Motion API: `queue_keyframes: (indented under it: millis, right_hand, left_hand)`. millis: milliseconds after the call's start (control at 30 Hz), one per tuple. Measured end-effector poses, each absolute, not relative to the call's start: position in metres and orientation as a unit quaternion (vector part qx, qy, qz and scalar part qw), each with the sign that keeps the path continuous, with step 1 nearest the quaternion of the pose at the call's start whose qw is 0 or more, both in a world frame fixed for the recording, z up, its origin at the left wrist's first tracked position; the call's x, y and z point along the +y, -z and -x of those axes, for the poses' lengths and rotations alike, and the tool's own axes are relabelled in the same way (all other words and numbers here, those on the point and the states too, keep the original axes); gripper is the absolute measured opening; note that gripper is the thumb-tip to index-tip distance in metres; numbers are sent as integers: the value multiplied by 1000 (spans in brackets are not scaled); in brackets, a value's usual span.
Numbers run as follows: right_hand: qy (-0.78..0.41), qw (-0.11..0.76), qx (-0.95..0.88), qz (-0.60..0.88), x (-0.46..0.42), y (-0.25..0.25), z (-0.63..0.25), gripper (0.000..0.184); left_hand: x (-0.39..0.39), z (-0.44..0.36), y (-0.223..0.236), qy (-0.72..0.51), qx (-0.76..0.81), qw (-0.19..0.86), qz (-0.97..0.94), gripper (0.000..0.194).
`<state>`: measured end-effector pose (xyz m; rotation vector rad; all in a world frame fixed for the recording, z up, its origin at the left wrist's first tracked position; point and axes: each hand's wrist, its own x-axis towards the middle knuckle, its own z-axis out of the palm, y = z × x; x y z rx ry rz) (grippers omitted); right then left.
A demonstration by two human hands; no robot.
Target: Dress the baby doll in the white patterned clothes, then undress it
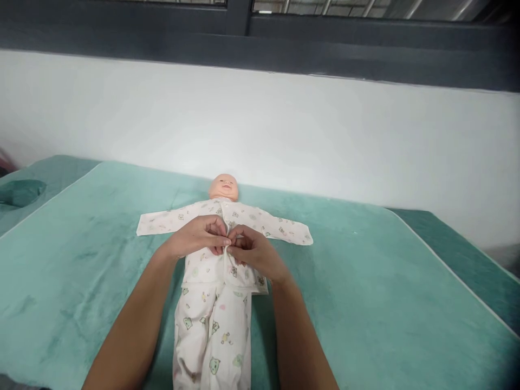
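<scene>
A baby doll [223,187] lies on its back on a teal blanket [357,281], head toward the wall. It wears a white printed shirt [252,216] with sleeves spread sideways and matching trousers [211,330]. My left hand [199,234] and my right hand [254,252] meet over the doll's chest. Both pinch the front edges of the shirt along its middle seam, fingertips touching.
The blanket covers a darker green padded surface [467,254] that runs up to a white wall [284,124]. A dark window frame [260,43] sits above the wall. A dark green fold [20,192] lies at the far left.
</scene>
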<state>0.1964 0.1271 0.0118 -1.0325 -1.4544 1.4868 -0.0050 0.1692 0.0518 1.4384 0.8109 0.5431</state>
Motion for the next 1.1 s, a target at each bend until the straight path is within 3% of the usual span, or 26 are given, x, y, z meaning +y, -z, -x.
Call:
queue_keyframes:
  millis: [400, 500, 600, 700, 800, 967, 1100]
  right_hand:
    - [-606, 421, -549, 393, 128, -10, -197, 29]
    - [-611, 430, -538, 391, 128, -7, -200, 32]
    - [-576, 507, -506, 393, 129, -5, -205, 26]
    - [-471, 622, -474, 409, 129, -7, -203, 17]
    - [-347, 639, -519, 449, 128, -8, -188, 20]
    - [-269, 530, -600, 536, 123, -2, -149, 51]
    - [-292, 498, -582, 573, 114, -5, -135, 58]
  left_hand:
    - [174, 11, -45, -244, 317, 663, -633, 37]
    - [175, 19, -48, -184, 309, 671, -648, 35]
    - [171, 24, -54, -112, 297, 669, -672, 35]
    - [167, 18, -57, -268, 329, 595, -682, 30]
    - [168, 5, -52, -439, 354, 438, -700, 31]
    - [181, -10, -25, -386, 382, 305, -782, 40]
    - [190, -7, -12, -360, 418, 266, -790, 45]
